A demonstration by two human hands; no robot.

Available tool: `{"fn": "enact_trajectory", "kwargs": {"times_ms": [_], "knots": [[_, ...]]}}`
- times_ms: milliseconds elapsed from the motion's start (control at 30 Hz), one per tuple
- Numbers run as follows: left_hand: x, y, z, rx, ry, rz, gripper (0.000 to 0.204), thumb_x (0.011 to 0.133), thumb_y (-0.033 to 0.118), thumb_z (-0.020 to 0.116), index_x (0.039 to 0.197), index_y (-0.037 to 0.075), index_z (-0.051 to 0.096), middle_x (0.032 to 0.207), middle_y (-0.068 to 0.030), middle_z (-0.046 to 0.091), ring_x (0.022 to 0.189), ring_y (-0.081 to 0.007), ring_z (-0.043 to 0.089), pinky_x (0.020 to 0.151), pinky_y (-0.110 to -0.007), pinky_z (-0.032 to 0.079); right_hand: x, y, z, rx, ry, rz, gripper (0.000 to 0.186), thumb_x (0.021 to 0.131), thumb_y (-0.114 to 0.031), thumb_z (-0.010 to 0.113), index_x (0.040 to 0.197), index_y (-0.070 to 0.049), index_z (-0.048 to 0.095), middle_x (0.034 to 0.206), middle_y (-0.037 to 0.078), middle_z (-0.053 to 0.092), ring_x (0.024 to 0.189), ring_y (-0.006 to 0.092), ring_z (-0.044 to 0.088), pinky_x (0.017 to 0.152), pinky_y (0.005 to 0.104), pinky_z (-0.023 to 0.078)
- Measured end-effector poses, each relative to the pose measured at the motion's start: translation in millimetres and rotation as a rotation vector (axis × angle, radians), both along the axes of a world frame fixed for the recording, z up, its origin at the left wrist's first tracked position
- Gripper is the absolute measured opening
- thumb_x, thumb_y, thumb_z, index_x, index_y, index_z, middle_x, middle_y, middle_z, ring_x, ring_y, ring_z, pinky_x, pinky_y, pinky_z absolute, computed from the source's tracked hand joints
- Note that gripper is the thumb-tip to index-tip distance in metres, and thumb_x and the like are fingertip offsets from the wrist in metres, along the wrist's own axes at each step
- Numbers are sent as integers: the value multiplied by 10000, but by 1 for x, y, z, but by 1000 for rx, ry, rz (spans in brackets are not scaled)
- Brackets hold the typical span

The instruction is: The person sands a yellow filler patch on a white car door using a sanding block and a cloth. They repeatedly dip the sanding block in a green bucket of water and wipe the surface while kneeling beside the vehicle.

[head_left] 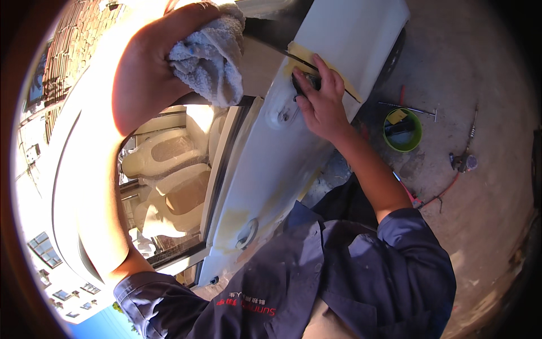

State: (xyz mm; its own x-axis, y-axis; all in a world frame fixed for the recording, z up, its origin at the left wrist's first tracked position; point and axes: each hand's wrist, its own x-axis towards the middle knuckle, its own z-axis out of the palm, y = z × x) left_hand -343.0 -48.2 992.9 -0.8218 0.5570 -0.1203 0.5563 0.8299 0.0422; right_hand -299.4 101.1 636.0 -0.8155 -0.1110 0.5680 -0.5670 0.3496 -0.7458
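Observation:
My left hand [155, 65] is raised close to the camera, closed around a crumpled pale blue-white towel [212, 56]. My right hand [327, 104] reaches to the white car's side panel [344, 34]. Its fingers rest over a small black block [305, 85], mostly covered by the hand, so its exact kind is unclear. The block lies against the panel beside a yellowish patch of filler [299, 52], which a dark panel gap crosses. Below the hand on the door is a door handle [247, 233], with more yellowish, sanded-looking areas around it.
The car window [169, 169] shows beige seats inside. On the concrete floor [463, 62] to the right stands a green bucket [415, 135] with a yellow sponge and water. Close by lie a T-shaped metal rod [420, 110] and an air tool [464, 162] with a red hose.

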Motion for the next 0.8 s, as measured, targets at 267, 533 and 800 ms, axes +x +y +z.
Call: {"fn": "enact_trajectory", "kwargs": {"times_ms": [267,533,800], "knots": [[-6,-5,16,-94,34,-49,789,707,121,1004,1414,45,665,1430,-176,642,1271,-335,682,1123,-409,534,-10,6,-3,34,-36,37,536,974,-258,711,1507,-262,663,1691,147,393,1391,385,411,1218,457,266],[-29,-18,11,104,-81,-227,815,742,168,995,1441,-21,620,1399,-210,629,1198,-338,705,1062,-420,563,-18,-4,-3,23,-23,-5,530,935,-235,736,1463,-273,707,1695,127,389,1353,354,373,1189,426,272],[-41,-18,6,279,-237,-246,864,731,227,1006,1436,-57,595,1372,-254,626,1196,-363,706,1046,-447,584,-29,-4,0,-22,28,-24,529,893,-226,759,1420,-274,743,1688,107,399,1292,328,386,1164,400,290]]}}
